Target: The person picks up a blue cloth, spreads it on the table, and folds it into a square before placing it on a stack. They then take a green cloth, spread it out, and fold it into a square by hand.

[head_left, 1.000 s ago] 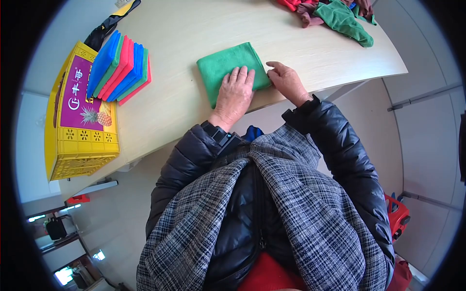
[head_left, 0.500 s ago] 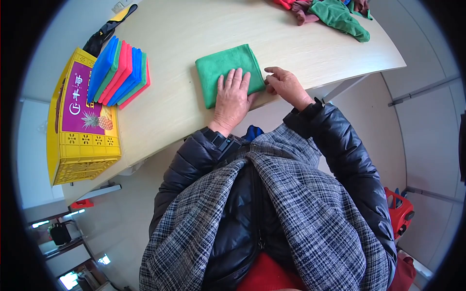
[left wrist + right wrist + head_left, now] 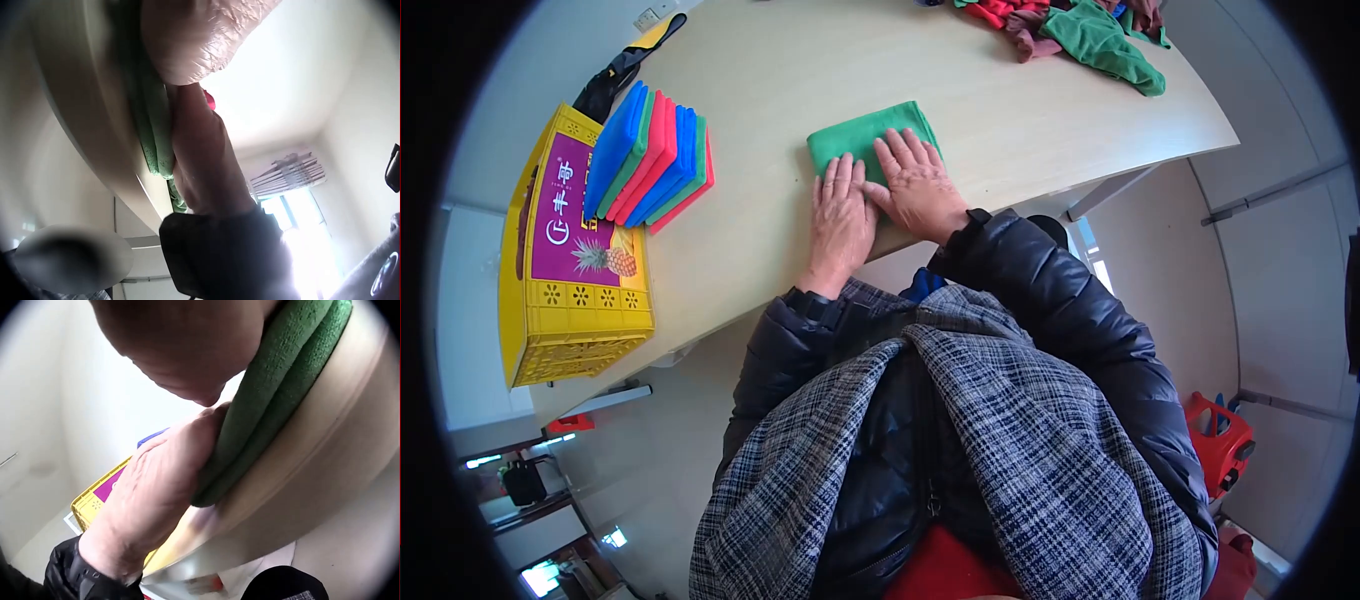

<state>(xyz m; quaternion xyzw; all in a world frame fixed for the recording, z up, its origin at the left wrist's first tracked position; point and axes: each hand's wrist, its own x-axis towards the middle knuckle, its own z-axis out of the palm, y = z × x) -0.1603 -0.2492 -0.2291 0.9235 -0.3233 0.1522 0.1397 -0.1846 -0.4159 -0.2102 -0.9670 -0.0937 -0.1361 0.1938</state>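
A folded green towel [image 3: 850, 135] lies near the front edge of the table, with thick layered folds [image 3: 269, 394] showing in the right wrist view. My left hand [image 3: 840, 225] rests on its near left part, fingers straight and pointing away from me. Flat over the near right part lies my right hand [image 3: 922, 190], fingers extended, its thumb close to the left hand's fingers. Both hands hide much of the towel's near side. In the left wrist view, the towel's edge [image 3: 147, 112] runs under the hands along the tabletop.
To the left, folded blue, green and red towels [image 3: 655, 155] stand in a row by a yellow crate [image 3: 580, 310] with a pineapple label. A loose heap of red, brown and green cloths [image 3: 1100, 45] lies at the far right. A black and yellow item [image 3: 615, 75] lies behind the crate.
My right hand has moved left from the towel's right edge onto its top, its bent fingers now straightened. The left hand has slid slightly left and toward me.
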